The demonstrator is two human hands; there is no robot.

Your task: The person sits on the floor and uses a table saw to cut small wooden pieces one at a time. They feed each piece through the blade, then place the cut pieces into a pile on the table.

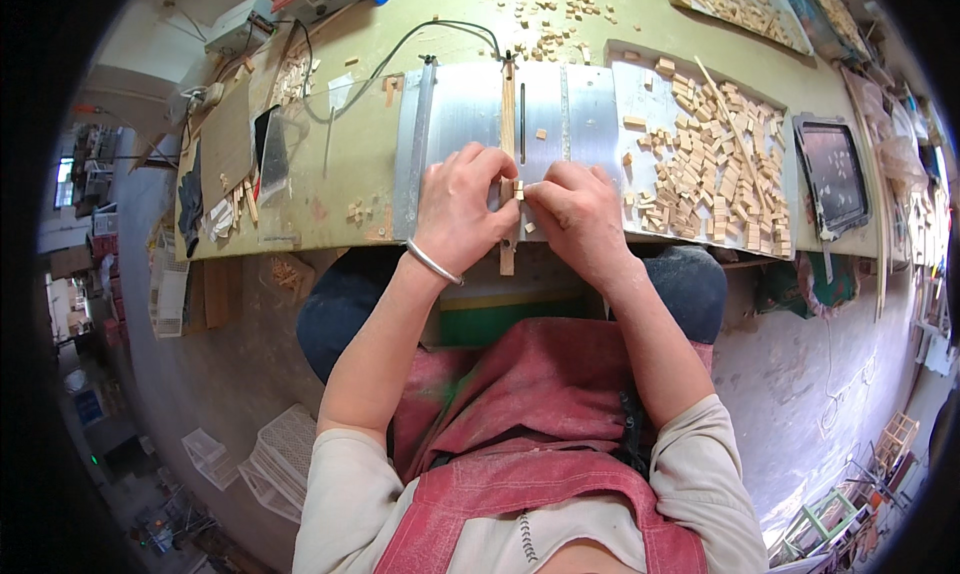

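My left hand, with a silver bangle at the wrist, and my right hand meet at the near edge of a metal work plate. Between their fingertips is a small wooden block, pinched from both sides. Under it runs a narrow wooden strip, lying lengthwise on the plate and jutting past the near edge. Just right of this strip is a dark slot in the metal. A loose wooden block lies beyond my right hand. My fingers partly hide the held block.
Many wooden blocks lie in a shallow tray on the right, beside a black-framed tray. A black cable curves behind the plate. More blocks are scattered at the back. Left are a brown board and dark gloves.
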